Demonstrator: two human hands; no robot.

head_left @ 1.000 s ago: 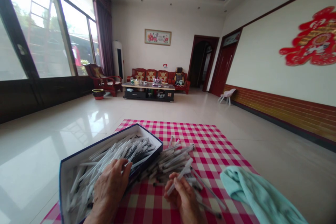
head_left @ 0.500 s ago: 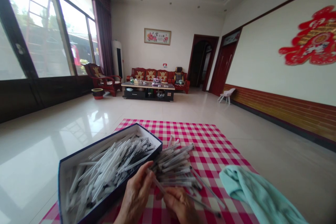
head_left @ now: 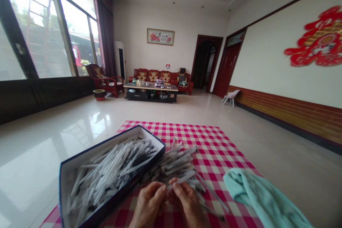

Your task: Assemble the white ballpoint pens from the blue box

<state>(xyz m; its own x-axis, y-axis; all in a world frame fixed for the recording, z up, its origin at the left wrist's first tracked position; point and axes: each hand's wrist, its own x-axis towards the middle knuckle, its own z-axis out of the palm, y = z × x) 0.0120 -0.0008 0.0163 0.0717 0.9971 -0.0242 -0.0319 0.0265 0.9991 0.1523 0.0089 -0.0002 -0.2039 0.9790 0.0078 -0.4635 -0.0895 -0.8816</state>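
My left hand and my right hand meet low in the middle of the view, fingers pinched together on one clear pen tube that sticks out up and to the right. Just beyond them lies a loose heap of clear pens on the red-and-white checked cloth. To the left stands a dark blue box filled with several more clear pens.
A light teal cloth lies crumpled on the right of the checked cloth. Glossy white floor tiles surround it. Far back stand a coffee table, red sofas and a small white chair.
My left hand left the box of pens, came across to the right hand and now pinches the same pen tube with it.
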